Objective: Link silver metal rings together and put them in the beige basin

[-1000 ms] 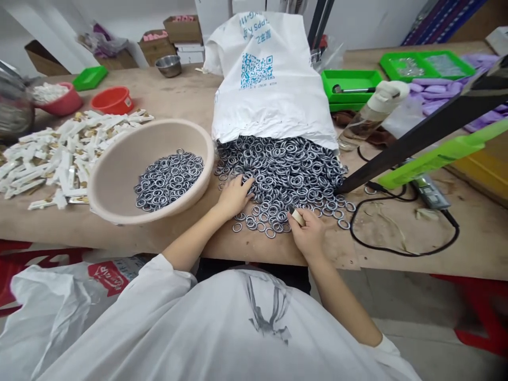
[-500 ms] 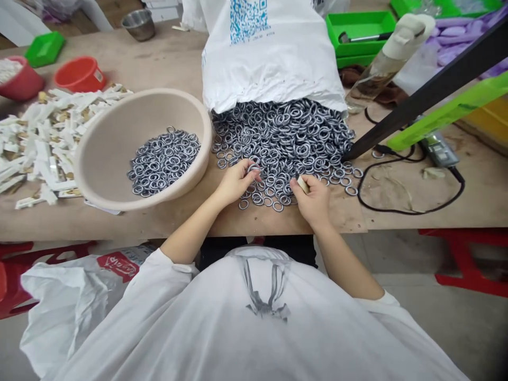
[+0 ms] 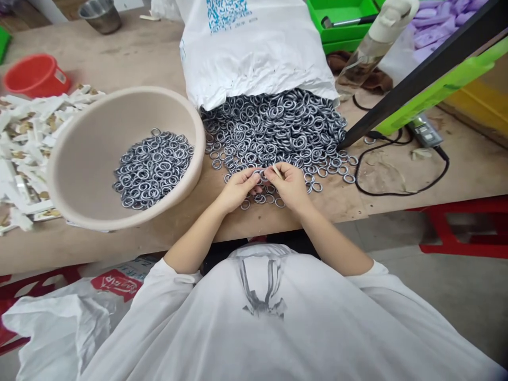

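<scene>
Grey metallic rings (image 3: 273,127) spill from the mouth of a white sack (image 3: 254,58) and lie heaped on the table in front of me. My left hand (image 3: 240,188) pinches a ring (image 3: 260,174) between thumb and fingers at the heap's near edge. Right beside it, my right hand (image 3: 289,184) is closed on a small, pale, thin tool (image 3: 277,171), its tip at the ring and mostly hidden by the fingers. To the left, a wide beige basin (image 3: 85,159) holds a pile of the same rings.
White sticks (image 3: 24,143) lie piled at far left near a red bowl (image 3: 35,75). A metal bowl (image 3: 100,16) stands behind. At right are a slanted black bar (image 3: 416,79), a bottle (image 3: 365,50), a green tray (image 3: 337,34) and a looped cable (image 3: 397,193).
My right hand has moved left to meet my left hand at the ring, bringing the pale tool against it. The view has shifted and tilted slightly.
</scene>
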{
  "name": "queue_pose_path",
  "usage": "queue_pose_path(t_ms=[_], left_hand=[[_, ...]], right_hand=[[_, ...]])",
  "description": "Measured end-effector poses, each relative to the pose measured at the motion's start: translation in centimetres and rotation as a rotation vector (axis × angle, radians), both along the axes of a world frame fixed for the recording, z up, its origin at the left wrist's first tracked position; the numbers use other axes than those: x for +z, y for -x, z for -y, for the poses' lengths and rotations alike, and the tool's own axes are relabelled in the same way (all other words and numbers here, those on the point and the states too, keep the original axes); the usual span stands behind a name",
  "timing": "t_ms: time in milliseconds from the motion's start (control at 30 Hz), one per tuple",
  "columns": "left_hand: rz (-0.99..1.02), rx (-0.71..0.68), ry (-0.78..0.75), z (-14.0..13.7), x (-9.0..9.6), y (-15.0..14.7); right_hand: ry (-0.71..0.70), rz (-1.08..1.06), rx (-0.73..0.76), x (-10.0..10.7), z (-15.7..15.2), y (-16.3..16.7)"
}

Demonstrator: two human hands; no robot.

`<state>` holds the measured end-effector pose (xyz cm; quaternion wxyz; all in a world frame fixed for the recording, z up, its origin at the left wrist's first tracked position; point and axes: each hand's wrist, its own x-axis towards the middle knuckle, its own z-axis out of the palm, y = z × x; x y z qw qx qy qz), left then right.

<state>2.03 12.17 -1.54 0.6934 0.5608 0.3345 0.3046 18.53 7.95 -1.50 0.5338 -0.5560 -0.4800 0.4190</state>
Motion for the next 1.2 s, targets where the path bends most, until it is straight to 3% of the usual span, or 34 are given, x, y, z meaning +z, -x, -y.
queue_pose_path(t_ms=[233, 367, 533, 700, 1033, 1200], left_hand=[[0.003, 0.17, 0.032, -0.4, 0.1, 1.0], [0.037, 0.166, 0.111, -0.2, 0.3, 0.9], [0.102, 0.229, 0.238, 0.0, 0.2, 0.7], [0.181, 0.22, 0.322, 0.0, 0.3, 0.9], [0.248, 0.364, 0.295, 0.3, 0.0, 0.3], [0.303, 0.357, 0.227, 0.6, -0.2, 0.1]], right_hand=[[0.041, 0.541, -0.043, 0.4, -0.5, -1.5], [-0.066, 0.408, -0.052, 1.0, -0.7, -0.5], [-0.021, 0.163, 0.1, 1.2, -1.0, 1.1], [-0.026, -0.008, 0.014, 0.6, -1.1, 0.8], [-0.017, -0.04, -0.001, 0.1, -0.2, 1.7], [-0.075, 0.034, -0.011, 0.1, -0.2, 2.0]])
